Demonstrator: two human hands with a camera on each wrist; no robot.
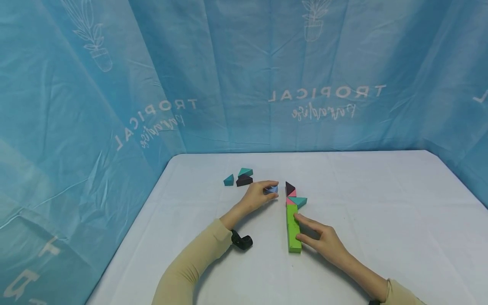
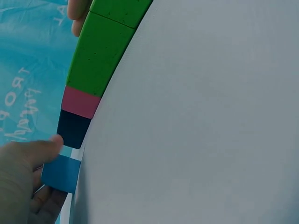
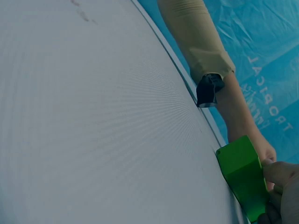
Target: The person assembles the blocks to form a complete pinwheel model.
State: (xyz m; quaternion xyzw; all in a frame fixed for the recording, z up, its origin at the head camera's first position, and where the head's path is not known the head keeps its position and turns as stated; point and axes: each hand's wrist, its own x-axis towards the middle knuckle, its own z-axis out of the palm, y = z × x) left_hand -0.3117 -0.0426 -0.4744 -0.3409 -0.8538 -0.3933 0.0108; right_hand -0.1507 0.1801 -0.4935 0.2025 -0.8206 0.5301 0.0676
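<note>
My left hand (image 1: 253,198) pinches a blue triangular block (image 1: 272,190) between thumb and fingers, just left of a row of blocks. In the left wrist view this blue block (image 2: 60,173) is a short gap away from the row's dark end block (image 2: 74,129). The row runs away from me: green blocks (image 1: 292,231) end to end, then pink and teal triangles (image 1: 299,201), then a second pink one and a black triangle (image 1: 289,188). Beside the green blocks, my right hand (image 1: 325,242) touches their right side with loosely extended fingers and thumb.
Loose blocks lie farther left: a small teal piece (image 1: 228,180), a teal triangle (image 1: 245,172) and a dark block (image 1: 244,181). A black wrist camera (image 1: 242,241) sits at the left sleeve. Blue printed curtains (image 1: 236,76) surround the white table (image 1: 381,203).
</note>
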